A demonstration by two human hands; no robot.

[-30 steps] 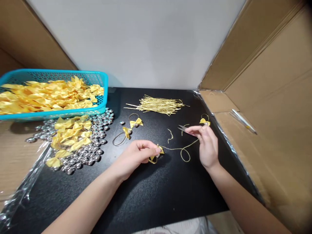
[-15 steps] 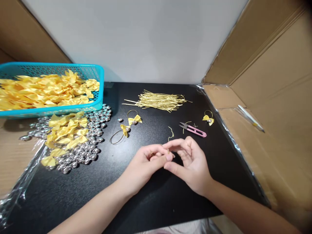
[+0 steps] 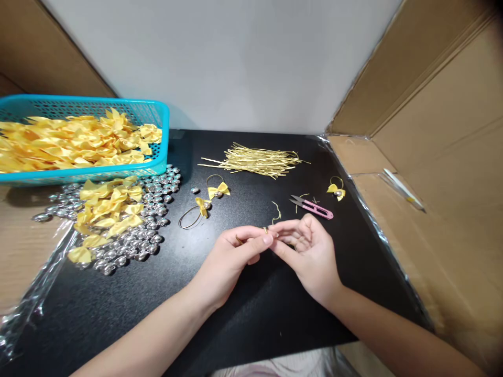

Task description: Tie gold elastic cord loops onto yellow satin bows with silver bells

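My left hand (image 3: 239,259) pinches a gold elastic cord (image 3: 266,230) between thumb and forefinger. A bit of the cord shows above the fingertips and another bit by the finger base; the rest is hidden. Against those fingertips, my right hand (image 3: 308,256) closes its thumb and forefinger on the cord, its other fingers curled. Beyond the hands lies a loose gold thread (image 3: 277,212). Pink thread snips (image 3: 316,209) rest behind the right hand. Two cord loops with a yellow bow (image 3: 218,190) and silver bead each lie ahead of the left hand.
A turquoise basket (image 3: 166,136) full of yellow bows stands back left. Silver beads (image 3: 137,243) and more bows are heaped before it. A bundle of gold cords (image 3: 261,161) lies at the back. Another bow loop (image 3: 337,192) is at right, near cardboard (image 3: 432,157) and a white pen-like tool (image 3: 404,189).
My right thumb and forefinger have closed in to meet the left fingertips at the cord. Both hands have shifted slightly left and up. Things on the table have stayed put.
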